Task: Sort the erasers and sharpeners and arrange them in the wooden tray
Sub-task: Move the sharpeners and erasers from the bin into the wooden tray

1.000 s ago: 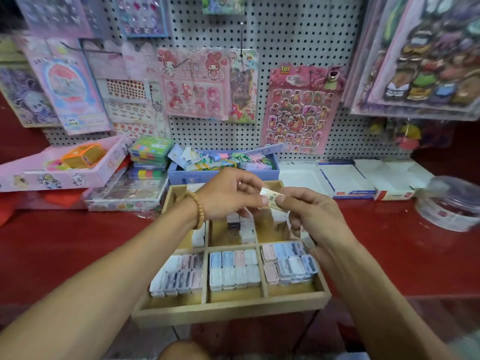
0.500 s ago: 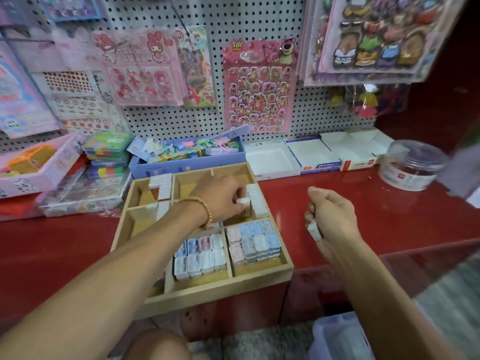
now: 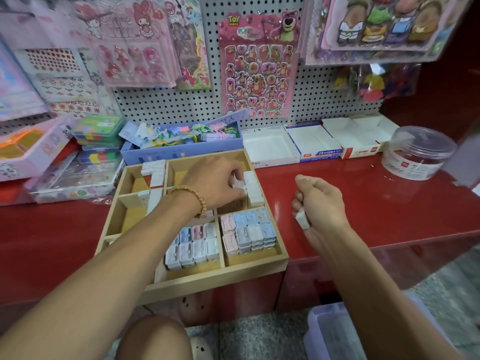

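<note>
— Hands at work over a shop counter (image 3: 363, 198): what is each one doing?

— Left hand (image 3: 218, 181) pinches a white eraser (image 3: 237, 189) into the back-right compartment of the wooden tray (image 3: 215, 278), against the row of erasers (image 3: 252, 187) lining its right wall. Right hand (image 3: 318, 203), curled above the counter just right of the tray, grips a small white piece (image 3: 302, 220). Sharpeners (image 3: 246, 231) fill the front compartments.

— Best practice?

— Probably seat it square and flush with the row.

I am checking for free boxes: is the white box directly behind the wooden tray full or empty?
Empty. The white box shows only its bare white floor.
</note>
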Demonstrator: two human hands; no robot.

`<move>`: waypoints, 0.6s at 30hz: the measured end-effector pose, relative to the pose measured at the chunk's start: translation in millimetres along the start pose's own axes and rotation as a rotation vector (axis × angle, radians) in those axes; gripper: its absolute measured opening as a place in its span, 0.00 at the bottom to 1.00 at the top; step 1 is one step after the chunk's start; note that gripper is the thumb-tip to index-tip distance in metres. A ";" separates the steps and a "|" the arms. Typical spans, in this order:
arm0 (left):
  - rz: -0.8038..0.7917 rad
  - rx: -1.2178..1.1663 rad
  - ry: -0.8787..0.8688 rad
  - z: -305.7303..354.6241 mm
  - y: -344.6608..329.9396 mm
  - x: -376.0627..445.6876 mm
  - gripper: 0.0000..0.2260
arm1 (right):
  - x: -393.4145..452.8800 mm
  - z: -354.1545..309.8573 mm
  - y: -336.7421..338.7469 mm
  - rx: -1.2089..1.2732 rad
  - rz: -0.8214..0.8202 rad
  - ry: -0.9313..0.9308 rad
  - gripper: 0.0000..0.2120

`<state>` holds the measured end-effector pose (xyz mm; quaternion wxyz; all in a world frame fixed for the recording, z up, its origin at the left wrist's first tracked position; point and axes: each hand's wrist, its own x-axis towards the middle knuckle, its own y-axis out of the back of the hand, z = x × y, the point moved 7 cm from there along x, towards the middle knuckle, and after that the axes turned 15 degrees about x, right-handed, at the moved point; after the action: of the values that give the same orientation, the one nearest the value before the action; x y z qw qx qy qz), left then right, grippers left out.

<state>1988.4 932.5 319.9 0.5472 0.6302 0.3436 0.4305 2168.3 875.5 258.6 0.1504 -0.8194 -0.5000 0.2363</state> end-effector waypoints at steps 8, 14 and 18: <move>-0.148 -0.937 0.065 52.6 0.3 -52.2 0.07 | -23.5 -11.1 -33.2 -0.016 -0.091 0.023 0.09; -0.104 -0.974 0.157 47.4 15.5 -68.1 0.05 | -40.1 -10.3 -45.4 0.217 -0.126 -0.102 0.13; -0.030 -0.941 0.237 24.0 27.2 -76.2 0.07 | -50.7 -21.9 -39.4 0.019 -0.224 -0.104 0.17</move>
<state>1979.4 849.6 333.3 0.7362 0.2557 0.1806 0.6000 2130.8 848.0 308.1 0.1577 -0.7437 -0.5932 0.2650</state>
